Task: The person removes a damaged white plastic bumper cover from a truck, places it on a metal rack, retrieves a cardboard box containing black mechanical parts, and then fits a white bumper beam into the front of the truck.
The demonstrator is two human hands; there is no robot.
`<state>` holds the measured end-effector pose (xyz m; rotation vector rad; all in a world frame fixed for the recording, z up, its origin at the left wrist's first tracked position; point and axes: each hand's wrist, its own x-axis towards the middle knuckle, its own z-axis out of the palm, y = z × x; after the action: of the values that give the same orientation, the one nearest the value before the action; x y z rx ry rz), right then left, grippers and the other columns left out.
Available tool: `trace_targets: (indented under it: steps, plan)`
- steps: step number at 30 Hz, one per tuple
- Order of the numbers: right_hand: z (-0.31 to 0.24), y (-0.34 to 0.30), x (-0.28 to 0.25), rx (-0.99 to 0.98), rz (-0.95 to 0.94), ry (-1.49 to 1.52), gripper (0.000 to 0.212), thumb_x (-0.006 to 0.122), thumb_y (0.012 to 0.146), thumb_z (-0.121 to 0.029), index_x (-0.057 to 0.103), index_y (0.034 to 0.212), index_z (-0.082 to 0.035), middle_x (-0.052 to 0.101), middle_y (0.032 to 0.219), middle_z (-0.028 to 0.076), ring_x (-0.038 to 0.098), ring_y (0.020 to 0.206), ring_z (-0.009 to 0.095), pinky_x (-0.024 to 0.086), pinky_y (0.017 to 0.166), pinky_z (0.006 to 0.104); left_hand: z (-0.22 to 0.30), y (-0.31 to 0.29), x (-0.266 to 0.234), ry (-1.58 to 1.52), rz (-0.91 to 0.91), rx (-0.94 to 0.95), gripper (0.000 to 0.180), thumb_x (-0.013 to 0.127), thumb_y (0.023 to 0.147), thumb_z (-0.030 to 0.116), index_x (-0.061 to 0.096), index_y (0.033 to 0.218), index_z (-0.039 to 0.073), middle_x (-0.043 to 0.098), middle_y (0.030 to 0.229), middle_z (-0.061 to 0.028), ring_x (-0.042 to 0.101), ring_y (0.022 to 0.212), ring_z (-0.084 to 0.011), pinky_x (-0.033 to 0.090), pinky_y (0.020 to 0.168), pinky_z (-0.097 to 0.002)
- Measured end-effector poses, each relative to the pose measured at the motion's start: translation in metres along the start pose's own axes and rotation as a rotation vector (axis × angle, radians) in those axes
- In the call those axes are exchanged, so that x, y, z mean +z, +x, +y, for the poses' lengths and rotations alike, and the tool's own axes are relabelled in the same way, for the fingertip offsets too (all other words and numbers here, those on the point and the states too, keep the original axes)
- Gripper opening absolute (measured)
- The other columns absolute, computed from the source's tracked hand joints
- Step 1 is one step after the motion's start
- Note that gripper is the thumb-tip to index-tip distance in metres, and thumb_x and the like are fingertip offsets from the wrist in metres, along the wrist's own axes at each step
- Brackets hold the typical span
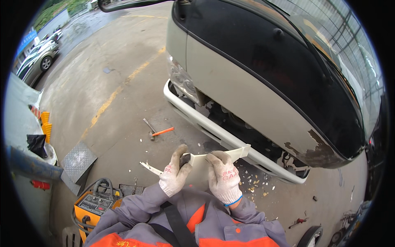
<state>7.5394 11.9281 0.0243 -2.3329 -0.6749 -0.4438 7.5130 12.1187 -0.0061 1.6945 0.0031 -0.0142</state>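
Note:
A cream-coloured panel (pixel 199 168), curved along its top edge, is held in front of my chest. My left hand (pixel 175 173), in a soiled white work glove, is closed at its left end. A small dark piece (pixel 186 159) shows between that thumb and the fingers; I cannot tell what it is. My right hand (pixel 224 175), gloved alike, has its fingers bent over the panel's upper edge. Past the right hand, the panel's narrow end reaches toward the loose white bumper (pixel 210 125) of a vehicle. A thin pale strip (pixel 151 168) sticks out left of my left hand.
The damaged vehicle front (pixel 234 74) stands ahead, paint flaked at its right corner. A hammer with an orange handle (pixel 163 131) lies on the concrete. Paint chips (pixel 257 183) litter the floor. An orange machine (pixel 94 206) and a metal plate (pixel 78 162) are at left.

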Motion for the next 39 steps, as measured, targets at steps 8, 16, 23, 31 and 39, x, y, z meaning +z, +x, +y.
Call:
trace_targets:
  steps: [8,16,23,31,39]
  plan:
    - [-0.035,-0.034,-0.020,0.236,-0.022,-0.254,0.052,0.066,0.089,-0.014,0.053,0.139,-0.011,0.063,0.092,0.014,0.066,0.070,0.032,0.053,0.061,0.0427,-0.003,0.001,0.026,-0.102,-0.169,0.027,0.060,0.055,0.098,0.009,0.031,0.151,-0.004,0.047,0.146,-0.0244,0.050,0.136,-0.0320,0.043,0.111,-0.0386]
    - [-0.047,-0.039,-0.062,0.305,-0.039,-0.382,0.047,0.066,0.084,-0.004,0.061,0.130,-0.010,0.064,0.080,0.010,0.066,0.070,0.030,0.052,0.062,0.0409,0.010,0.007,0.056,-0.176,-0.300,0.050,0.062,0.054,0.093,0.007,0.033,0.151,-0.003,0.055,0.133,-0.0140,0.054,0.122,-0.0203,0.046,0.102,-0.0341]
    - [-0.031,-0.043,-0.081,0.351,-0.032,-0.349,0.045,0.064,0.083,-0.001,0.062,0.127,-0.010,0.066,0.083,0.012,0.066,0.071,0.033,0.053,0.063,0.0431,-0.003,0.013,0.078,-0.416,-0.348,0.065,0.055,0.044,0.106,0.038,0.044,0.145,-0.002,0.054,0.139,-0.0159,0.052,0.127,-0.0217,0.040,0.109,-0.0364]
    - [-0.015,-0.050,-0.080,0.341,-0.002,-0.255,0.042,0.064,0.084,-0.001,0.062,0.125,-0.008,0.066,0.082,0.014,0.066,0.071,0.035,0.053,0.064,0.0443,-0.008,0.017,0.093,-0.409,-0.392,-0.104,0.068,0.029,0.108,0.057,0.053,0.139,0.002,0.056,0.138,-0.0147,0.051,0.127,-0.0214,0.037,0.111,-0.0354]
    - [-0.003,-0.056,-0.085,0.313,-0.062,-0.299,0.047,0.067,0.084,-0.008,0.059,0.131,-0.010,0.065,0.082,0.011,0.066,0.068,0.033,0.053,0.060,0.0437,0.006,0.020,0.098,-0.359,-0.423,-0.169,0.065,0.033,0.107,0.060,0.059,0.133,0.007,0.067,0.117,-0.0112,0.064,0.106,-0.0201,0.050,0.094,-0.0344]
